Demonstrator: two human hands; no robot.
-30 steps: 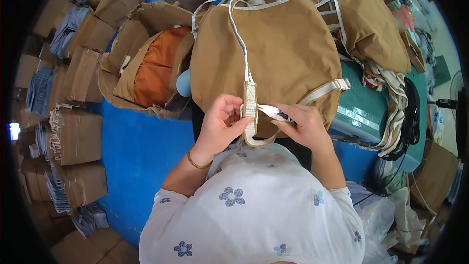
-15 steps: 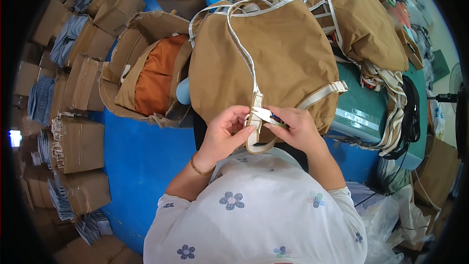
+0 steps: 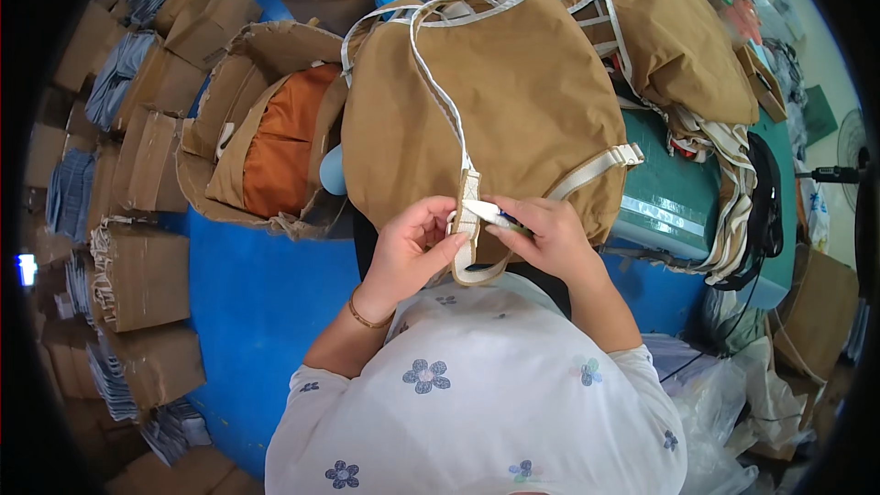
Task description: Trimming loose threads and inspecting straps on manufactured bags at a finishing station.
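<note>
A tan backpack [image 3: 477, 101] with white edging lies across the green worktable in front of me. One of its cream webbing straps [image 3: 467, 191] runs down to my hands. Between its thumb and fingers, my left hand [image 3: 412, 243] pinches this strap where it is stitched and folded into a loop. My right hand [image 3: 543, 234] is closed around small thread snips [image 3: 486, 212], whose pale pointed blades lie against the stitched part; the handle is mostly hidden in the fingers. A second strap with a white buckle [image 3: 630, 155] rests on the bag's right side.
On the left stands an open carton [image 3: 206, 142] with orange and tan fabric in it. Stacked cardboard boxes [image 3: 147, 275] line the far left. More tan bags [image 3: 678, 46] and hanging straps cover the green table [image 3: 665, 211]. Clear plastic bags [image 3: 706, 403] lie at lower right.
The whole view has shifted slightly, so bag and hands appear a little further left. The snips' blades lie a bit flatter across the strap; both hands keep their holds.
</note>
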